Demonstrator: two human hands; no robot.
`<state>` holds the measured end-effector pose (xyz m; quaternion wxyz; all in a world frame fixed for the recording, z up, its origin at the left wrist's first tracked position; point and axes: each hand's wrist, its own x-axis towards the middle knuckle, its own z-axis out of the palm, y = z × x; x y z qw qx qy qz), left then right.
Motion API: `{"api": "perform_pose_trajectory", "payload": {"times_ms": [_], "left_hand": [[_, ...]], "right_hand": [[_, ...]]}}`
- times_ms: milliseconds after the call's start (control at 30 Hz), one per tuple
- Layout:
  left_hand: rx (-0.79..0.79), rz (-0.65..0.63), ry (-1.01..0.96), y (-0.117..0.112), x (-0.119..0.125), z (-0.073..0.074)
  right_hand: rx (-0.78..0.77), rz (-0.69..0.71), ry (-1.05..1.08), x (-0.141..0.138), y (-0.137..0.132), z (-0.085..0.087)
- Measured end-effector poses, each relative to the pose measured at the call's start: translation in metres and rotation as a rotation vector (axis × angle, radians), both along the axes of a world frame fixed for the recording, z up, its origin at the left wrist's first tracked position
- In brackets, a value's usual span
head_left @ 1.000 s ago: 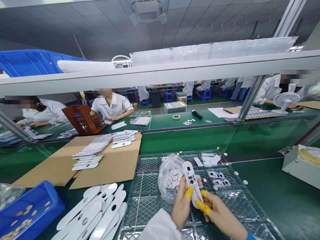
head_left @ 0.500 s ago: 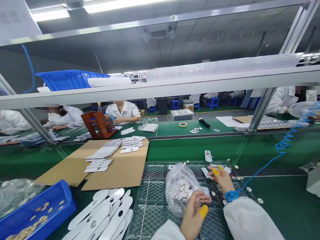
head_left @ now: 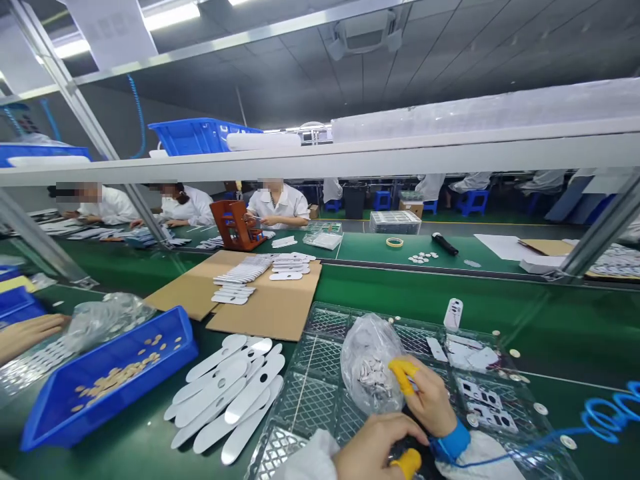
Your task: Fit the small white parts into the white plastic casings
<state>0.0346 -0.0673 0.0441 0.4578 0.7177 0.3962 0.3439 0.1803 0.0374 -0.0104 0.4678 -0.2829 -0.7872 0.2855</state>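
Note:
My right hand [head_left: 426, 398], with yellow finger cots and a blue wrist strap, reaches left to a clear plastic bag [head_left: 369, 360] of small white pieces. Its fingers are curled and pinched at the bag's side. My left hand [head_left: 376, 445] sits just below it at the frame's bottom edge, fingers curled, a yellow cot on the thumb; what it holds is hidden. Both hands are over a clear plastic tray [head_left: 315, 393]. A white oblong housing [head_left: 453, 313] lies on the green belt beyond the tray.
White oval plates [head_left: 230, 393] lie left of the tray, beside a blue bin [head_left: 165, 333] of small tan discs. Cardboard [head_left: 273, 310] carries more white plates. Another person's hand [head_left: 25, 333] rests at far left. A blue coiled cord [head_left: 610, 413] trails right. Workers sit across the belt.
My right hand put the white housing on the belt, then drew back left to the bag. My left hand dropped lower. The view swung left.

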Motion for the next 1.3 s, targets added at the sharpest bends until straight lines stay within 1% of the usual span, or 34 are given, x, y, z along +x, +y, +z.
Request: {"api": "perform_pose_trajectory", "payload": {"times_ms": [33, 100, 167, 233, 300, 333, 367, 433, 500, 567, 667, 767, 833, 933, 1000, 1067, 1100, 1167, 1233, 1267, 1300], "left_hand": [[-0.008, 0.074, 0.053, -0.009, -0.014, 0.008], [-0.03, 0.305, 0.143, -0.026, -0.048, 0.019], [-0.047, 0.517, 0.213, -0.042, -0.087, 0.021], [-0.042, 0.704, 0.324, -0.058, -0.125, 0.017], [-0.052, 0.89, 0.529, -0.074, -0.157, 0.011], [-0.067, 0.957, 0.621, -0.081, -0.169, 0.007], [-0.086, 1.004, 0.692, -0.087, -0.178, 0.004], [-0.12, 1.042, 0.755, -0.096, -0.186, 0.0], [-0.131, 1.049, 0.766, -0.097, -0.186, -0.004], [-0.118, 1.056, 0.775, -0.091, -0.182, -0.008], [-0.09, 1.07, 0.782, -0.075, -0.179, -0.014], [-0.073, 1.083, 0.776, -0.06, -0.181, -0.015], [-0.059, 1.086, 0.756, -0.055, -0.182, -0.012], [-0.046, 1.082, 0.695, -0.05, -0.181, -0.003], [-0.036, 1.051, 0.621, -0.047, -0.174, 0.005], [-0.024, 0.985, 0.537, -0.041, -0.159, 0.013], [-0.023, 0.938, 0.477, -0.036, -0.148, 0.016], [-0.048, 0.837, 0.288, -0.022, -0.121, 0.02], [-0.155, 0.724, -0.132, -0.004, -0.09, 0.019], [-0.214, 0.703, -0.271, 0.005, -0.074, 0.017], [-0.254, 0.69, -0.355, 0.015, -0.059, 0.014]], "right_hand": [[0.021, 0.063, -0.029, -0.007, -0.003, 0.003], [0.101, 0.136, -0.095, -0.016, -0.004, 0.007], [0.212, 0.138, -0.201, -0.019, -0.003, 0.007], [0.293, 0.091, -0.363, -0.018, -0.002, 0.002], [0.298, 0.014, -0.552, -0.016, 0.0, -0.006], [0.287, -0.03, -0.637, -0.015, 0.001, -0.011], [0.275, -0.07, -0.701, -0.015, 0.002, -0.017], [0.253, -0.112, -0.758, -0.014, 0.005, -0.027], [0.218, -0.101, -0.725, -0.014, 0.008, -0.033], [0.134, -0.068, -0.612, -0.014, 0.01, -0.035], [0.006, -0.024, -0.445, -0.012, 0.012, -0.031], [-0.035, -0.02, -0.386, -0.011, 0.012, -0.027], [-0.061, -0.024, -0.348, -0.011, 0.012, -0.025], [-0.095, -0.019, -0.289, -0.009, 0.012, -0.023], [-0.108, -0.012, -0.259, -0.008, 0.013, -0.02], [-0.112, -0.009, -0.242, -0.006, 0.013, -0.015], [-0.106, -0.016, -0.236, -0.005, 0.012, -0.012], [-0.07, -0.063, -0.221, -0.004, 0.009, -0.004], [-0.018, -0.119, -0.188, -0.004, 0.003, 0.005], [-0.014, -0.126, -0.164, -0.004, 0.0, 0.009], [-0.037, -0.115, -0.123, -0.004, -0.003, 0.013]]}}
